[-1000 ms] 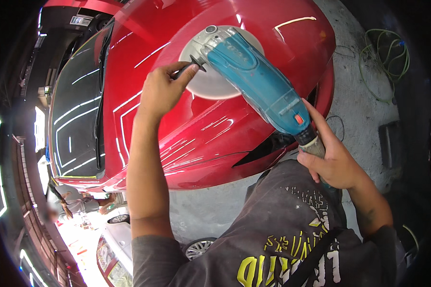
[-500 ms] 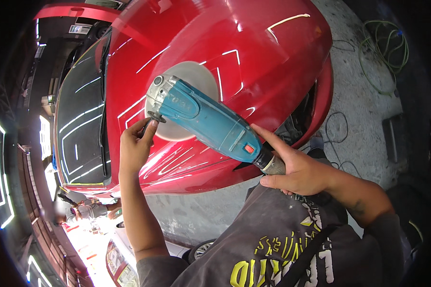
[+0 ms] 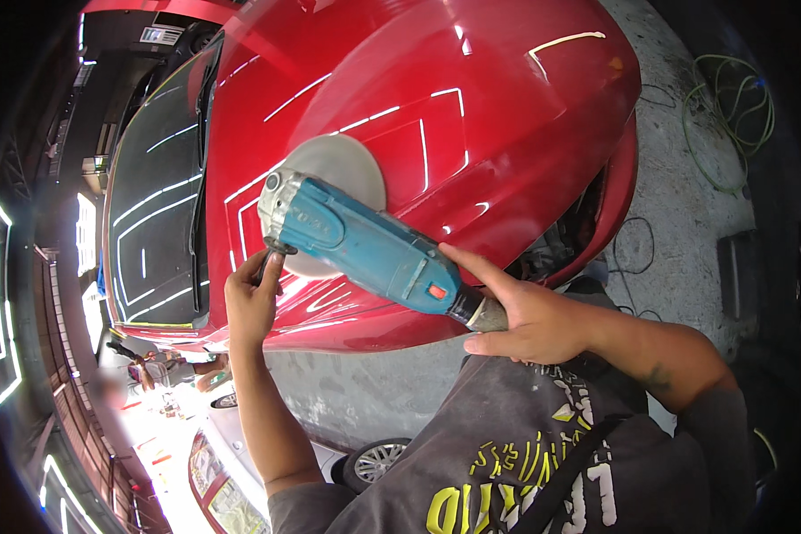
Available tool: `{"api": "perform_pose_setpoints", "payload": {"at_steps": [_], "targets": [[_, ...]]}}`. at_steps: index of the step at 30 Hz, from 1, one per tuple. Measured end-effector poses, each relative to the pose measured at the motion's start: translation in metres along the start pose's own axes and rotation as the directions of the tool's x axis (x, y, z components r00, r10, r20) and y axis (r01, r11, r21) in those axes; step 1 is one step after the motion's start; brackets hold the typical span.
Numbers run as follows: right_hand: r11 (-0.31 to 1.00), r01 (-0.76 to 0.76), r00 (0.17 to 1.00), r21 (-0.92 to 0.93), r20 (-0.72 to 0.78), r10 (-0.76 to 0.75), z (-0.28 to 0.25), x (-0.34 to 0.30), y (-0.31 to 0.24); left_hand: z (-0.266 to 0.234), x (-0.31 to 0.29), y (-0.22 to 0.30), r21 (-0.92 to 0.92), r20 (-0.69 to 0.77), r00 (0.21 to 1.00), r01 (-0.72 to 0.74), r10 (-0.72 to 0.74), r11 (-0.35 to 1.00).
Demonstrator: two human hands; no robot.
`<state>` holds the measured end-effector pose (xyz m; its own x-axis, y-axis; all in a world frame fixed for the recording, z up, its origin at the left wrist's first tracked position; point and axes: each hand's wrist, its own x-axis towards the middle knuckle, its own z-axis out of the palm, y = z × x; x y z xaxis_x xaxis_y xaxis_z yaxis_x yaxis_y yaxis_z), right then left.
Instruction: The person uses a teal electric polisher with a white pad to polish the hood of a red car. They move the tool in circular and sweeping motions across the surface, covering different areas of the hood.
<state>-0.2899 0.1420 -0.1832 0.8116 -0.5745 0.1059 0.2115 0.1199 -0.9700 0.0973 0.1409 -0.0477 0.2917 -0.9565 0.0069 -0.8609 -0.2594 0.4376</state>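
Note:
A blue electric polisher with a grey metal head lies slantwise over the red car hood. Its round whitish polishing pad rests against the glossy paint, partly covered by the machine. My left hand pinches the dark side handle beside the metal head, with thumb and fingers closed. Round the rear end of the tool, near my body, my right hand is wrapped, its index finger stretched along the housing. A red switch shows in front of that hand.
The windshield is at the left. A green hose lies coiled on the concrete floor at the right, with a dark cable nearer the bumper. Another car's wheel and a person are at the lower left.
The polisher has slid left over the hood, toward the windshield, with both hands moving along on it. My view has shifted a little, so the car appears farther right.

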Motion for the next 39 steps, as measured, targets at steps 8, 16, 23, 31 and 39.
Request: {"api": "perform_pose_setpoints", "payload": {"at_steps": [8, 16, 23, 31, 39], "targets": [[0.985, -0.136, 0.971, -0.104, 0.181, 0.154, 0.013, 0.056, -0.019, -0.031, -0.038, -0.08, -0.13, -0.081, 0.994, 0.061, -0.072, 0.99], [0.959, 0.0, 0.993, -0.282, -0.115, -0.034, -0.022, -0.029, -0.018, 0.028, -0.014, 0.02, -0.159, -0.01, 1.0, -0.004, 0.002, 0.987], [0.965, -0.249, 0.857, 0.081, -0.445, 0.259, -0.039, -0.127, -0.023, 0.104, 0.042, 0.151, 0.06, 0.06, 0.907, -0.42, 0.417, 0.905], [0.929, -0.188, 0.881, 0.32, -0.364, 0.303, -0.041, -0.135, -0.009, 0.086, 0.037, 0.187, 0.213, 0.223, 0.949, -0.271, 0.223, 0.939], [0.926, -0.253, 0.931, 0.281, -0.189, 0.312, -0.041, -0.105, -0.031, 0.054, 0.012, 0.142, 0.151, 0.136, 0.986, -0.119, 0.098, 0.981]]}}
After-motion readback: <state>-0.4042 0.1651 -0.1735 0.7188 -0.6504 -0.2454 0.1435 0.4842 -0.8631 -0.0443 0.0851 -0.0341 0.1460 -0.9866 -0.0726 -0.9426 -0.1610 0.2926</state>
